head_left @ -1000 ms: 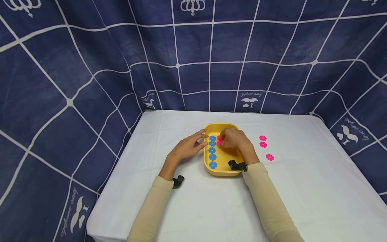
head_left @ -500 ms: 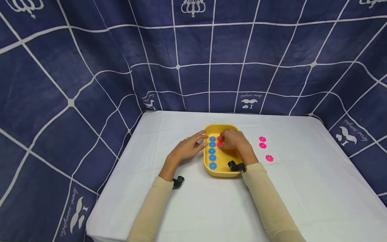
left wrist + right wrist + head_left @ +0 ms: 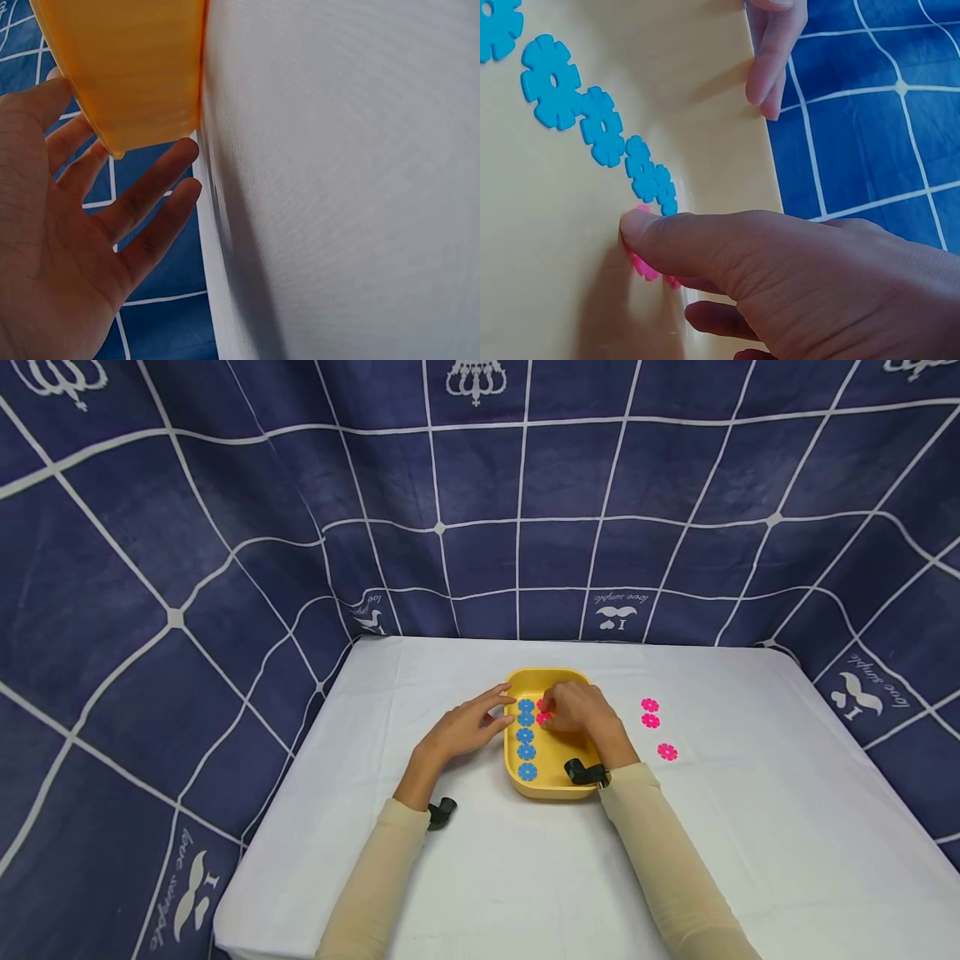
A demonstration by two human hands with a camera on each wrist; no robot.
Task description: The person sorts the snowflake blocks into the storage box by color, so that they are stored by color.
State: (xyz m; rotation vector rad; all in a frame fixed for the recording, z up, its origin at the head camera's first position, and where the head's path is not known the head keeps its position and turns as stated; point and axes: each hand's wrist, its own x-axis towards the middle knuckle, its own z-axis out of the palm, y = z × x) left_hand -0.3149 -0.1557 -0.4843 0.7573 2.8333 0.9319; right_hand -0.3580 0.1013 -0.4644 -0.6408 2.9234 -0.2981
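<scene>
A yellow plastic tray [image 3: 558, 764] stands on the white table. Along its left side, several blue snowflake discs [image 3: 527, 736] form a row. Next to the row's far end are two pink snowflake discs, partly covered by my right hand [image 3: 576, 706]. My right thumb and fingertips pinch the nearer pink disc [image 3: 646, 268] close to the tray's floor; the thumb hides part of it. My left hand [image 3: 468, 725] is at the tray's left rim, its thumb against the outside in the left wrist view and its fingers spread and relaxed.
Three loose pink snowflake discs [image 3: 651, 721] lie on the white tablecloth [image 3: 750, 843] to the right of the tray. A dark blue checked curtain [image 3: 562, 556] hangs behind the table and along both sides. Each wrist wears a small black camera [image 3: 442, 812].
Both hands keep nearly the same place at the tray, the right still on the pink disc. The head view shifts very slightly.
</scene>
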